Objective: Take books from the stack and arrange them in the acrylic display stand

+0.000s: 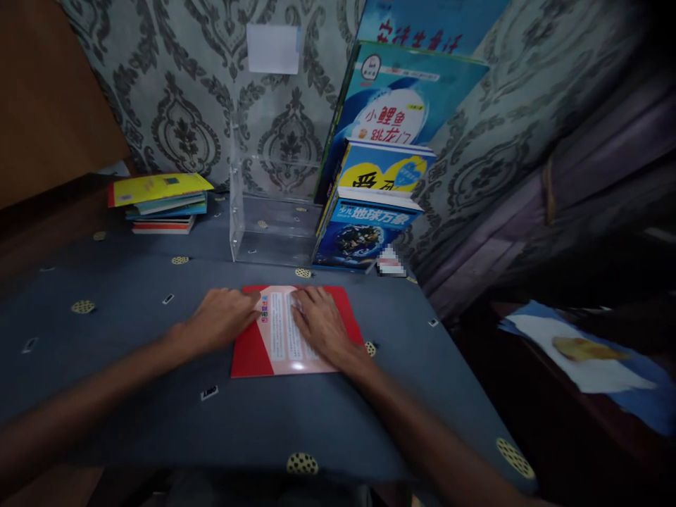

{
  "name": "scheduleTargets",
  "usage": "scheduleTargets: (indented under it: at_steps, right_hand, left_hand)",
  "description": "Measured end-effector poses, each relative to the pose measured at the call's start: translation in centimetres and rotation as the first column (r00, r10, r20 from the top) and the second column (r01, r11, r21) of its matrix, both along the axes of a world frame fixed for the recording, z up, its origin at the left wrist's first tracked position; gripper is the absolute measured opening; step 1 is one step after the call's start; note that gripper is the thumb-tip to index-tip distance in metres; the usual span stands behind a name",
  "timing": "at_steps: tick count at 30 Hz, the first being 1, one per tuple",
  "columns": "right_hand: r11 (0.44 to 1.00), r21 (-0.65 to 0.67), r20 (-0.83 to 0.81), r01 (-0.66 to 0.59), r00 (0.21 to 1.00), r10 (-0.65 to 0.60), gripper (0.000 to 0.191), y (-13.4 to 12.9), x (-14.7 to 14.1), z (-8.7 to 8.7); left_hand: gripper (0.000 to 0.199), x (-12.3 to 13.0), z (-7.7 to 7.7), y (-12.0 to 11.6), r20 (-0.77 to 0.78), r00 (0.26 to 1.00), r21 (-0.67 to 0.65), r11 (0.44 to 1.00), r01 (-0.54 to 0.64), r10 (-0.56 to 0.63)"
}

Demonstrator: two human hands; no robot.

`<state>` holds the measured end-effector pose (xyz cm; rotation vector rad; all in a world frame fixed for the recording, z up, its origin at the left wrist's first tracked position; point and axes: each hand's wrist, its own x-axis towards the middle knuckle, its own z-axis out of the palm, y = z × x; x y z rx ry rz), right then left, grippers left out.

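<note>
A thin red and pink book [285, 341] lies flat on the table in front of me, with printed text on the side that faces up. Over its upper left part is my left hand [224, 317], fingers curled and pressed together; what they hold, if anything, is hidden. My right hand [323, 320] rests palm down on the right half of the book, fingers stretched toward its far edge. Just beyond the book stands a clear acrylic rack [274, 246], its right side filled with upright books, the front one a blue book [359, 236] with a globe picture.
A stack of books with a yellow book [161, 186] on top sits at the back left. The table [132, 415] has a dark patterned cloth and ends in an edge at the right. Patterned wallpaper [190, 127] rises behind. Papers [581, 352] lie on a lower surface at right.
</note>
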<state>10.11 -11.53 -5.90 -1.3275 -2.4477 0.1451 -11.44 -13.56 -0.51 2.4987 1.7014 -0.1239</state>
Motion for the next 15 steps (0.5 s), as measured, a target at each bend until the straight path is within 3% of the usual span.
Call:
scheduleTargets:
  at_steps: [2,6,10,15]
  right_hand:
    - [0.999,-0.004,-0.020,-0.037,0.999,0.037,0.035,0.0,-0.3,-0.4]
    - [0.996,-0.058,-0.023,-0.071,0.997,0.070,0.045,0.1,-0.6,-1.0]
    - [0.994,-0.080,-0.019,-0.072,0.997,0.071,0.048,0.2,-0.5,-1.1]
    - [0.991,-0.111,0.004,-0.077,0.997,0.078,0.049,0.1,-0.2,-0.7]
  left_hand:
    - [0.022,1.2,-0.7,0.0,-0.004,0.998,0.098,0.993,0.066,-0.066]
    - [0.030,2.8,-3.6,0.4,0.042,0.971,0.238,0.946,0.218,-0.235]
    - [0.037,2.8,-5.9,0.7,0.067,0.969,0.256,0.943,0.214,-0.238]
    - [0.041,2.4,-6.3,0.6,0.083,0.969,0.243,0.947,0.208,-0.234]
